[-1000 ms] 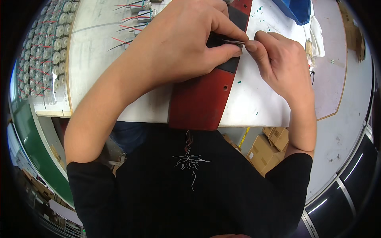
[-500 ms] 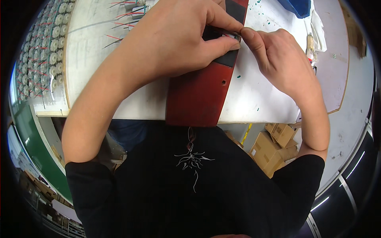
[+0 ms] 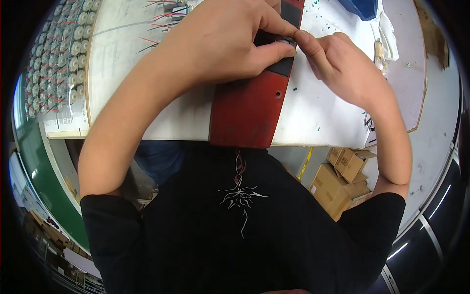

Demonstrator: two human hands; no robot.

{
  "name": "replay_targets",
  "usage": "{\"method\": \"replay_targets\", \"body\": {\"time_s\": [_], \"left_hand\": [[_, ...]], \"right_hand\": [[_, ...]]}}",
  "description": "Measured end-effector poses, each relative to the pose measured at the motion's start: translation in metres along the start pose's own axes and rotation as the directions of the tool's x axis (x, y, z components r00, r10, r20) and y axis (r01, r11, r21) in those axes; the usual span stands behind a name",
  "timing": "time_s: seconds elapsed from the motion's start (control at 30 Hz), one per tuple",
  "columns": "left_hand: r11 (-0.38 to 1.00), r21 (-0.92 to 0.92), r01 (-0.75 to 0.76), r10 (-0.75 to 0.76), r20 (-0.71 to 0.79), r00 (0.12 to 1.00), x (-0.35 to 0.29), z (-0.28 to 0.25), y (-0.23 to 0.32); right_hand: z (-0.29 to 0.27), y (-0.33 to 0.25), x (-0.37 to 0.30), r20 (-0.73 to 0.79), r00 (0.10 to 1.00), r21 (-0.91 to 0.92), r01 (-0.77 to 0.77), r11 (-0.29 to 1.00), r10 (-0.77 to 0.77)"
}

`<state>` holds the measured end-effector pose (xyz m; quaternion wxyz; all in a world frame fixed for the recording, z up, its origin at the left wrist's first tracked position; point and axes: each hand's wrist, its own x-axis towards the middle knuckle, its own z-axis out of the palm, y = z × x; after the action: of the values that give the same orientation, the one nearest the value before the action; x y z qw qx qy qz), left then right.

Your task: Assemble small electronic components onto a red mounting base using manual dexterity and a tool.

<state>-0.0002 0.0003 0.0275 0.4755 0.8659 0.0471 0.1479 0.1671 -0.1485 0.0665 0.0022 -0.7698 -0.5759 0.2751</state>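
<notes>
A long red board (image 3: 247, 115) with black pads lies across the bench and juts over its near edge. Above one black pad (image 3: 279, 67), my left hand (image 3: 223, 41) is closed, thumb and forefinger pinching a small metallic part (image 3: 284, 41) that their tips mostly cover. My right hand (image 3: 345, 68) meets it at the board's right edge. Its thumb is pressed against its curled fingers, touching the left fingertips; whatever it grips is hidden. Beyond my left forearm lie several small grey motors (image 3: 178, 15) with red and black wires.
Rows of white round parts with wires (image 3: 76, 49) fill the left side of the white bench (image 3: 171, 120). A blue bin (image 3: 360, 7), a white cloth (image 3: 387, 36) and green scraps (image 3: 295, 89) are at the right. Cardboard boxes (image 3: 335, 188) sit below the bench.
Both hands keep nearly the same pinch at the board's edge. The whole view has shifted slightly, and the bench and board appear a little higher.
</notes>
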Motion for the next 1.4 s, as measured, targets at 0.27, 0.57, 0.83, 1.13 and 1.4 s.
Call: {"method": "replay_targets", "body": {"time_s": [0.27,0.57,0.83,1.13,1.4], "left_hand": [[1.0,-0.014,0.024,-0.023,0.036,0.999,0.001,0.001,-0.001],[1.0,-0.015,0.012,-0.011,0.032,0.999,0.002,0.002,-0.001],[0.999,-0.02,-0.026,0.026,0.016,1.0,0.0,0.001,-0.005],[0.999,-0.021,-0.041,0.042,0.014,0.999,0.0,0.0,-0.005],[0.994,-0.012,-0.112,0.112,-0.033,0.993,-0.001,0.001,-0.009]], "right_hand": [[-0.007,0.0,-0.001,0.025,0.996,-0.045,0.085,0.995,-0.084],[-0.002,0.002,-0.001,0.006,0.998,-0.052,0.07,0.996,-0.07],[0.0,-0.001,0.002,-0.033,0.996,-0.089,0.075,0.993,-0.078],[0.008,-0.007,-0.005,-0.058,0.997,-0.063,0.049,0.997,-0.053],[0.01,0.027,0.0,-0.058,0.981,0.143,0.192,0.971,-0.186]]}}
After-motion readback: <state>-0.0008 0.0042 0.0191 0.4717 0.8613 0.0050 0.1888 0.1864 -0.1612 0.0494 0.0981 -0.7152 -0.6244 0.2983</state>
